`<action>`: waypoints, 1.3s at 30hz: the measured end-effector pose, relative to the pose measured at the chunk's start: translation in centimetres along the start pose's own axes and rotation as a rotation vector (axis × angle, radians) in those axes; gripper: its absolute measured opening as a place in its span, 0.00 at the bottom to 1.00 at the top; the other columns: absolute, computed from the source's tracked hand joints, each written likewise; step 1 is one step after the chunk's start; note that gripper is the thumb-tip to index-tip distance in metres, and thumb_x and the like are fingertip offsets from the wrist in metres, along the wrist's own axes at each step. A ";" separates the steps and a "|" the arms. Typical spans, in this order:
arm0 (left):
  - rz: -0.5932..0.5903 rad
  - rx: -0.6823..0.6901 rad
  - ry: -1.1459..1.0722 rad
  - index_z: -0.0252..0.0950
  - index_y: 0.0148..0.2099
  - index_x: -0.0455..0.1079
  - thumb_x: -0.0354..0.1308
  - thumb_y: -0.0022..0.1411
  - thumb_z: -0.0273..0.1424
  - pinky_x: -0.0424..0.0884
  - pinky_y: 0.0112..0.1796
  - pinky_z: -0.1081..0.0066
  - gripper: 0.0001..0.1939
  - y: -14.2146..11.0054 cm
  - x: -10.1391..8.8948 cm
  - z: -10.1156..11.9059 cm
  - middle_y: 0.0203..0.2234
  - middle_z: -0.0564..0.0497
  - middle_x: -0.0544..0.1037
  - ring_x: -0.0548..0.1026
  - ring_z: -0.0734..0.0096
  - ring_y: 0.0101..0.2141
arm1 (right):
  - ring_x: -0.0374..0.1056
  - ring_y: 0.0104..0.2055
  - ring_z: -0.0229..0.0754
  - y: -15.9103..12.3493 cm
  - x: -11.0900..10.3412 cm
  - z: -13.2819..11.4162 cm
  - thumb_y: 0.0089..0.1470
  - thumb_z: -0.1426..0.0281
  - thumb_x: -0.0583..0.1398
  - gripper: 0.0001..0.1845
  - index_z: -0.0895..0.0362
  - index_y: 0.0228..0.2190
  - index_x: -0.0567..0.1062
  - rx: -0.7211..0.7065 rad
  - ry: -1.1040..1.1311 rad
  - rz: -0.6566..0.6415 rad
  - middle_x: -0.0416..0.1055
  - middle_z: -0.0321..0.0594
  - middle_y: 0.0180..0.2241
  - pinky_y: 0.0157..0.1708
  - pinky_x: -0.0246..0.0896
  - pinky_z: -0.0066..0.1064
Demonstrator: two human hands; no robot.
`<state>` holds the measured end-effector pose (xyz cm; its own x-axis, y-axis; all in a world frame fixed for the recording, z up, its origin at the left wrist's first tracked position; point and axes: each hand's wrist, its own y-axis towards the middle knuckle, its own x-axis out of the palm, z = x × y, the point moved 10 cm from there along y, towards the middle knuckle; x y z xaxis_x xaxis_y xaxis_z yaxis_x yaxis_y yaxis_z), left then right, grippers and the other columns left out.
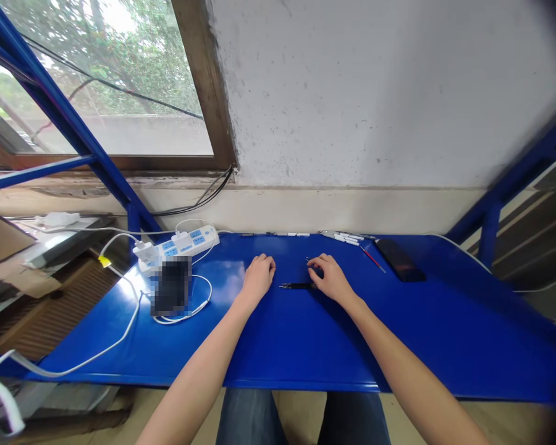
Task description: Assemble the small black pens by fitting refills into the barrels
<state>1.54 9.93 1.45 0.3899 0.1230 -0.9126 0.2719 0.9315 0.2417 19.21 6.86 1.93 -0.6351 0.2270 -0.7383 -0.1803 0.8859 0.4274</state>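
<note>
My left hand point(258, 276) rests on the blue table point(306, 334) with its fingers curled under; whether it holds anything is hidden. My right hand point(328, 277) lies a little to its right, fingers bent down onto a small dark part point(315, 270). A thin black pen-like rod point(296, 285) lies flat on the table between the two hands, its right end at my right thumb.
A white power strip point(178, 243) with plugs and white cables point(185, 312) sits at the back left beside a dark phone point(171, 285). Several white pens point(347, 237), a red refill point(372, 259) and another dark phone point(401, 259) lie at the back right. The wall stands close behind.
</note>
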 end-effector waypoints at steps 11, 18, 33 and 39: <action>-0.023 0.050 -0.192 0.36 0.34 0.66 0.50 0.61 0.22 0.61 0.31 0.71 0.07 -0.2 0.4 1.4 0.30 0.49 0.74 0.71 0.68 0.31 | 0.59 0.36 0.46 -0.4 -0.1 3.4 0.50 0.74 0.58 0.07 0.58 0.33 0.75 0.199 -0.282 0.016 0.67 0.43 0.33 0.39 0.55 0.35; -0.014 0.151 -0.337 0.36 0.33 0.69 0.53 0.58 0.22 0.62 0.31 0.73 0.05 -0.2 0.9 2.7 0.27 0.51 0.73 0.70 0.71 0.29 | 0.60 0.37 0.46 -0.4 -0.5 3.1 0.51 0.74 0.58 0.08 0.58 0.35 0.72 0.201 -0.314 0.027 0.68 0.43 0.33 0.38 0.53 0.33; -0.011 0.075 -0.347 0.36 0.31 0.66 0.48 0.64 0.30 0.60 0.30 0.72 0.09 -0.2 0.5 2.4 0.26 0.50 0.73 0.70 0.69 0.28 | 0.59 0.35 0.44 -0.4 0.0 3.7 0.52 0.74 0.59 0.03 0.57 0.27 0.72 0.232 -0.281 -0.037 0.65 0.40 0.29 0.36 0.53 0.32; 0.023 0.022 -0.349 0.38 0.28 0.60 0.43 0.68 0.35 0.55 0.27 0.72 0.16 -0.1 -0.1 2.0 0.22 0.51 0.70 0.68 0.71 0.23 | 0.61 0.35 0.43 -0.1 0.0 2.9 0.52 0.74 0.57 0.05 0.57 0.26 0.71 0.165 -0.135 -0.019 0.68 0.41 0.30 0.36 0.55 0.32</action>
<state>3.21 9.10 2.19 0.6721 0.0156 -0.7403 0.2774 0.9217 0.2712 21.40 8.01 0.35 -0.5241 0.2520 -0.8135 -0.0590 0.9422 0.3298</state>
